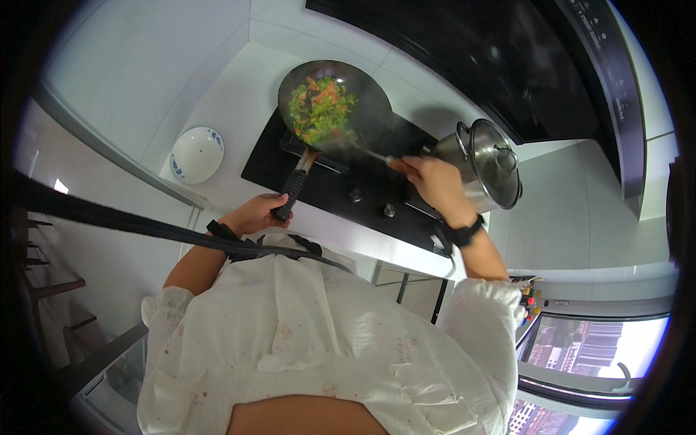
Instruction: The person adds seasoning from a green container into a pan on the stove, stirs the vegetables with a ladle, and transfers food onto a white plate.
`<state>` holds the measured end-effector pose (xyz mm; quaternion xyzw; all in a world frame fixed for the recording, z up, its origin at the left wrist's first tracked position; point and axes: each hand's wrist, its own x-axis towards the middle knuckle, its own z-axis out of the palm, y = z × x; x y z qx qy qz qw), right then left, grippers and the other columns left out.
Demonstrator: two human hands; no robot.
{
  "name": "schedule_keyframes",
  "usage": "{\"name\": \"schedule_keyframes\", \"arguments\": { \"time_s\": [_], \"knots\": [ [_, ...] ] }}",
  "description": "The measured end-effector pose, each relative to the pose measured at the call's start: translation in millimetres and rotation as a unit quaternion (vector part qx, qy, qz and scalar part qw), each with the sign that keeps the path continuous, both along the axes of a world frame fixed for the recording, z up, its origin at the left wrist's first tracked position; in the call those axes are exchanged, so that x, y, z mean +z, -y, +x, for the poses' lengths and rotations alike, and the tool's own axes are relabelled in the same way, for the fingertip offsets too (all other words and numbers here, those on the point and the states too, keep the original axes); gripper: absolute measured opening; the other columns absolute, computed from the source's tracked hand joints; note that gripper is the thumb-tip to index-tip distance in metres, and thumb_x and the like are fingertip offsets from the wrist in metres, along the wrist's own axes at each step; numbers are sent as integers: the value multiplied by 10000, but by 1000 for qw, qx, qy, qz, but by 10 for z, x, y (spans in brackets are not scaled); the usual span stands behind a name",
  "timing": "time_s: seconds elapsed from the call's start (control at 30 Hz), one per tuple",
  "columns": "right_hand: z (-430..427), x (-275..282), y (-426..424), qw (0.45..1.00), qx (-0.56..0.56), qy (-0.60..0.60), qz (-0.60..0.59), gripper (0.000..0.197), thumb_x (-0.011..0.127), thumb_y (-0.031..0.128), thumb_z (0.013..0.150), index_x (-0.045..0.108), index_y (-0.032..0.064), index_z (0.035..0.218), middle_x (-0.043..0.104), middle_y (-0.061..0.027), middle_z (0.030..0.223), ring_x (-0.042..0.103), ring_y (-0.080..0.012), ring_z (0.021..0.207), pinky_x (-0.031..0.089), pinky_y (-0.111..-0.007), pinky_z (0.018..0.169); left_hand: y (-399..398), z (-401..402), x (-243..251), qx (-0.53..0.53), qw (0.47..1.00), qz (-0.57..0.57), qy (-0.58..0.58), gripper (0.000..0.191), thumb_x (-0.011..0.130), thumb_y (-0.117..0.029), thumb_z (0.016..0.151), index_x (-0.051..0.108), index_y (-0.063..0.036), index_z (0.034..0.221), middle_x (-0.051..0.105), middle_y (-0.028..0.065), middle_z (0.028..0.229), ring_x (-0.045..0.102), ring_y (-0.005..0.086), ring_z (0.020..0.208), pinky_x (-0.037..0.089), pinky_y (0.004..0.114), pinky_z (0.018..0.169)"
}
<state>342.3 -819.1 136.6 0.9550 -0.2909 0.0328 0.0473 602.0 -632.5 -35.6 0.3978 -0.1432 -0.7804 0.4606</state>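
My left hand (261, 213) grips the black wrapped end of the wok handle (295, 187). The dark wok (370, 103) sits over the left burner of the black gas hob (375, 187). Chopped green vegetables (326, 117) with orange-red pieces lie in it, and some steam shows. In my right hand (437, 182) is the wooden handle of a metal spatula (399, 164). Its shaft reaches over the near right rim into the wok; the blade is blurred among the food. Both wrists wear black bands.
A steel stockpot (492, 163) with a glass lid stands on the right burner, close to my right hand. To the wok's left, a white bowl (197, 155) with blue flowers rests on the counter. The black range hood (489, 60) hangs above. Two knobs (372, 202) sit at the hob's front.
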Motion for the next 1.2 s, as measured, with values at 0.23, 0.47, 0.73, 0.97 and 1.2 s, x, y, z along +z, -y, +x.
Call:
{"name": "schedule_keyframes", "arguments": {
  "time_s": [0.23, 0.47, 0.73, 0.97, 1.2],
  "knots": [
    [514, 55, 422, 996, -70, -32, -40, 255, 577, 190, 709, 577, 133, 957, 589, -101, 800, 564, -273, 737, 447, -375, 610, -24, 15, -91, 2, 1000, -26, 6, 350, 395, -285, 880, 444, 14, 1054, 523, 89, 828, 532, 166, 755, 463, 300, 713],
    [831, -422, 748, 998, 39, -10, -43, 204, 486, 231, 784, 554, 150, 958, 582, -100, 741, 570, -270, 711, 446, -397, 590, -29, -31, 34, 15, 1000, -8, 23, 298, 427, -292, 866, 459, -1, 916, 511, 93, 813, 527, 173, 725, 470, 296, 703],
    [908, -242, 887, 995, 53, -29, -78, 183, 487, 216, 775, 570, 192, 936, 584, -85, 744, 571, -249, 709, 444, -380, 572, -22, -7, 44, -2, 1000, -16, 8, 309, 420, -282, 871, 443, 22, 918, 506, 107, 824, 531, 185, 736, 473, 301, 722],
    [433, 132, 407, 997, 51, -52, -38, 269, 530, 208, 752, 565, 132, 1008, 569, -107, 745, 554, -285, 689, 432, -373, 585, 5, 38, 17, -10, 1000, -12, -9, 282, 414, -256, 874, 443, 21, 914, 518, 122, 826, 544, 202, 750, 482, 302, 729],
    [50, 437, -253, 998, -8, -65, -20, 222, 540, 218, 748, 590, 125, 943, 570, -103, 716, 555, -281, 658, 434, -363, 552, 15, 133, -37, -68, 997, -29, -37, 297, 363, -234, 893, 442, 26, 1012, 545, 146, 883, 561, 227, 835, 468, 328, 780]
  ]
}}
